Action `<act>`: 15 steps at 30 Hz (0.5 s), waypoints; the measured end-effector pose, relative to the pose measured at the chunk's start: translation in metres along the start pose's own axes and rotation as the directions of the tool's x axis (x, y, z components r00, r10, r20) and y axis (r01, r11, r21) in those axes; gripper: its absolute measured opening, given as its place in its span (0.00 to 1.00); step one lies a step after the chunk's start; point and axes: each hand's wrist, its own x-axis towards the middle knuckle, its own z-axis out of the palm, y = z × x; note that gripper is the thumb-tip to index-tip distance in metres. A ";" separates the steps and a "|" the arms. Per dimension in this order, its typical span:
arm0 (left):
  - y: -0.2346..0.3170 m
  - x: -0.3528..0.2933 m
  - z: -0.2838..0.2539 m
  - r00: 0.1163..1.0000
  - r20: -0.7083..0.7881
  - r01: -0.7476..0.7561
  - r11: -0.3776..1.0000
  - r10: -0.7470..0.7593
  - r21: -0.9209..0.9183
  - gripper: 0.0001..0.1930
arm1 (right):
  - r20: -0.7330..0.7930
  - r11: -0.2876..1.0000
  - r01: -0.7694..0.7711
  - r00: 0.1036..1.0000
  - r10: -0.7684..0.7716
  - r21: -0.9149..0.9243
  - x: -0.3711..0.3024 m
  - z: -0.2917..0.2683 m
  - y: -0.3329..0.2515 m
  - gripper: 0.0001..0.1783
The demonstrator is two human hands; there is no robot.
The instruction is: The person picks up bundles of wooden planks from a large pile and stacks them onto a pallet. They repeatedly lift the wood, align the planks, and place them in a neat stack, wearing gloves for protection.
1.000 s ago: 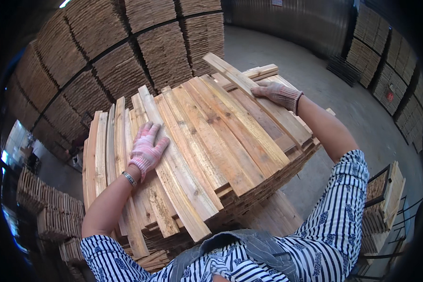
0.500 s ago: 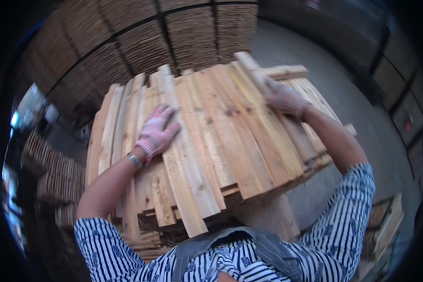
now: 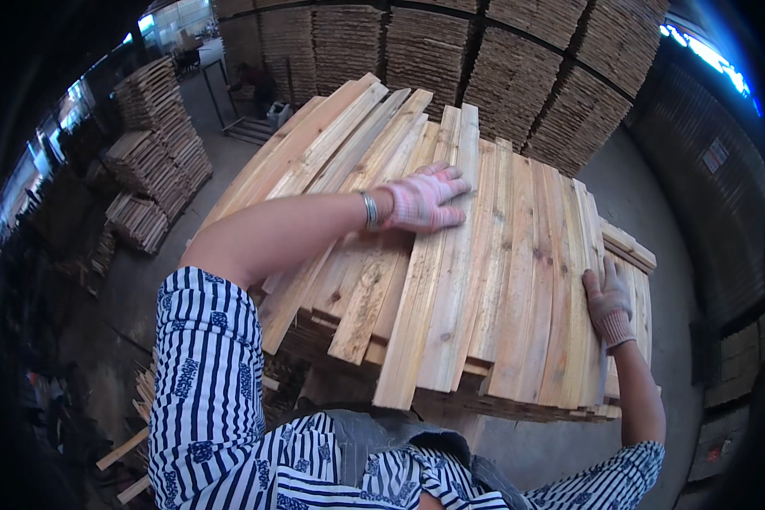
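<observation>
Pale wooden boards (image 3: 518, 280) lie side by side in an uneven top layer on a stack in front of me. My left hand (image 3: 425, 200), in a pink and white knitted glove, rests on the boards left of the middle, fingers spread. It touches a long light board (image 3: 452, 280) that sticks out toward me. My right hand (image 3: 609, 299), gloved too, is at the right side of the layer. Its thumb lies against the edge of the outermost board (image 3: 588, 255), with the other fingers stretched forward and nothing gripped.
Tall stacks of boards (image 3: 425, 55) stand behind the pile. More board stacks (image 3: 149, 161) are at the left, near a metal frame (image 3: 238, 119). A short crosswise board (image 3: 627, 242) lies at the pile's right end. A corrugated wall (image 3: 697, 161) runs along the right.
The view has swung to the left. My right hand has moved nearer along the right side, and the board beside it now lies in line with the others. My left hand stays on the boards.
</observation>
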 end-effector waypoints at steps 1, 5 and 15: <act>-0.006 0.000 -0.013 0.995 0.101 -0.006 0.997 0.014 -0.081 0.39 | -0.018 0.998 0.019 1.000 -0.020 -0.053 -0.004 -0.005 -0.008 0.42; -0.032 -0.032 -0.073 0.966 0.200 0.081 0.536 0.166 -0.840 0.39 | -0.198 0.937 0.348 0.918 -0.344 -0.018 -0.003 -0.022 -0.060 0.35; -0.217 -0.384 -0.111 0.797 -0.468 -0.518 -0.032 -0.382 -0.855 0.13 | -0.345 0.166 0.857 0.364 -0.865 0.488 -0.108 -0.072 -0.373 0.28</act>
